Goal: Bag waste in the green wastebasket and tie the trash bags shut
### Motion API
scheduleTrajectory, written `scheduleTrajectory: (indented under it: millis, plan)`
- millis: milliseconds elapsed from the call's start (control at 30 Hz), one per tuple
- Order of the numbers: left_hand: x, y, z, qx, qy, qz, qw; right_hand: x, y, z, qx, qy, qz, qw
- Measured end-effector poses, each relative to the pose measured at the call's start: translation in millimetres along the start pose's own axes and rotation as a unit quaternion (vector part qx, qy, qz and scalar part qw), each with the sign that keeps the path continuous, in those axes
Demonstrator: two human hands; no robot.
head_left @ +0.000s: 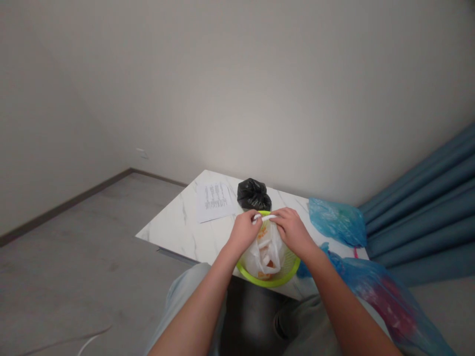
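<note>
From the head camera, the left hand [243, 232] and the right hand [293, 230] meet above a lime-green plastic basket [267, 277]. Between them runs a twisted white strip [264, 217], apparently the gathered handles of a white plastic bag [265, 254] sitting in the basket. Each grip is closed on the strip, the fingers curled tightly around it, with the hands close together. Orange and white pieces [264, 259] show through the thin plastic. The bag's top is drawn up and gathered, but no finished knot can be made out.

The basket rests at the near edge of a white marble-patterned surface [174, 232]. Just beyond it sits a knotted black plastic bag [254, 194], tied shut. Beyond the basket and to the left lies a printed paper sheet [215, 201]. To the basket's right lies a crumpled blue plastic bag [337, 222], and nearer the person, past the right forearm, a larger blue bag with red inside [386, 301] droops over the edge. Farther right of the basket hangs a blue curtain [419, 212].
</note>
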State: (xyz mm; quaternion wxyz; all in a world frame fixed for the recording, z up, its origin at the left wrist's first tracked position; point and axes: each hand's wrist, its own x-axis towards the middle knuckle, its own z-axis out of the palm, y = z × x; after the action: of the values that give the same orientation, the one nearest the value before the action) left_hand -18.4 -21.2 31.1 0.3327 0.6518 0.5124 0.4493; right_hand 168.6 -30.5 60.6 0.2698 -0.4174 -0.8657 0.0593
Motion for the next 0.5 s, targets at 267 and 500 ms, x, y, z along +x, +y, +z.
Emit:
scheduleTrajectory:
  millis: [267,500]
  plan:
    - [3.3,-3.1,-16.2,-0.268,-0.188,-0.145,0.934,-4.1,-17.4,12.7,0.082,0.014,0.037,0.996]
    - [9.9,-13.8,-30.0,-0.303,-0.096,-0.189,0.929,-12.6,-0.5,4.6,0.101,0.046,0.085,0.99]
